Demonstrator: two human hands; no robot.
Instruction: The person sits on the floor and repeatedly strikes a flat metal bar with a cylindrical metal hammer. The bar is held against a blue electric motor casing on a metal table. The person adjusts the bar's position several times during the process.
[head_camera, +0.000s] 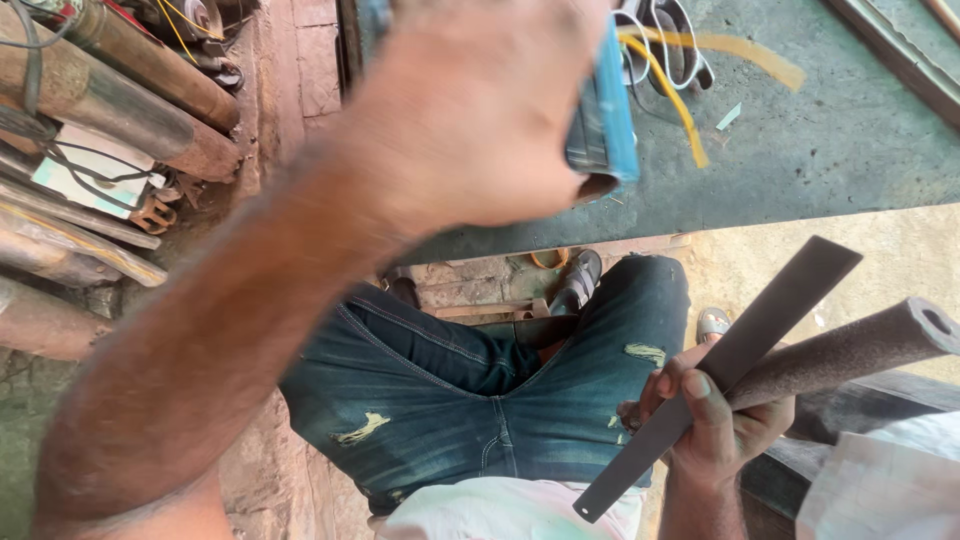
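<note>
My left hand (470, 110) is raised close to the camera, blurred, and closed around a blue flat object (608, 120) that sticks out on its right side. My right hand (715, 415) is low at the right, gripping a flat dark metal strip (750, 340) together with a rough brownish pipe (860, 345) that points up to the right. Below both hands are my legs in torn blue jeans (480, 400).
Rusty pipes (110, 100) and cables lie piled at the left. A dark green slab (820, 130) with yellow and white cords (670, 70) spans the top right. Sandals and brick paving show between my knees. A white cloth (885, 480) lies at the lower right.
</note>
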